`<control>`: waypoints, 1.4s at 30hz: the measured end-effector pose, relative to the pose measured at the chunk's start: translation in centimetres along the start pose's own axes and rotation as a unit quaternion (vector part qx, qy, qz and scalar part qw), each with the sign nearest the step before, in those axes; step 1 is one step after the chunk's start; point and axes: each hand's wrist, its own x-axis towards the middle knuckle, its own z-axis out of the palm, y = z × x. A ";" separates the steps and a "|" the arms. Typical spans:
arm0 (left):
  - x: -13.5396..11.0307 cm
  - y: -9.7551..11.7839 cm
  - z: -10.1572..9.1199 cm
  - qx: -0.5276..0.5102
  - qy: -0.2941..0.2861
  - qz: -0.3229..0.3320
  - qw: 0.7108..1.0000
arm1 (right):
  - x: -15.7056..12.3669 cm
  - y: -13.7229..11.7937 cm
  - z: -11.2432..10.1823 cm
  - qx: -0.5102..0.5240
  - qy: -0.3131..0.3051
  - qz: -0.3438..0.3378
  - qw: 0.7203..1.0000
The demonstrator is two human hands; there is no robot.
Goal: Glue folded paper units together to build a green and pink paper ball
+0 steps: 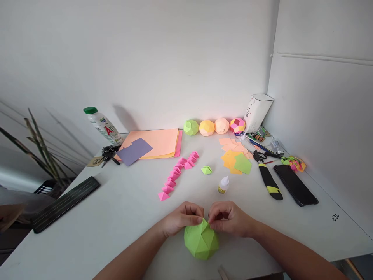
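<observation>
A green folded-paper ball (201,244) made of triangular facets is near the front edge of the table. My left hand (182,218) pinches the paper at its top with thumb and bent fingers. From the other side, my right hand (233,219) grips the same upper part, fingertips close to a raised flap. Both hands are closed, and some of the fingertips are hidden behind the paper. Beyond them stands a small white glue bottle (223,185). One loose green folded piece (206,170) lies farther back, and several pink folded pieces (175,172) run in a slanting row to its left.
Finished paper balls (206,127) line the wall. Orange and green paper squares (243,163), a utility knife (269,181) and a black phone (295,186) lie right. Paper sheets (159,142), a purple paper (135,151), keys (110,153) and a white bottle (103,126) are left.
</observation>
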 end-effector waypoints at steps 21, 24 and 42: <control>-0.1 0.2 0.4 0.036 0.003 -0.018 0.999 | 0.1 -0.3 0.6 0.044 0.023 0.060 0.997; -0.1 0.2 0.5 0.036 0.001 -0.022 0.999 | 0.2 -0.2 0.8 0.065 0.027 0.072 0.995; -0.1 0.2 0.6 0.029 0.018 -0.034 0.999 | 0.4 0.0 1.2 0.136 0.039 0.105 0.984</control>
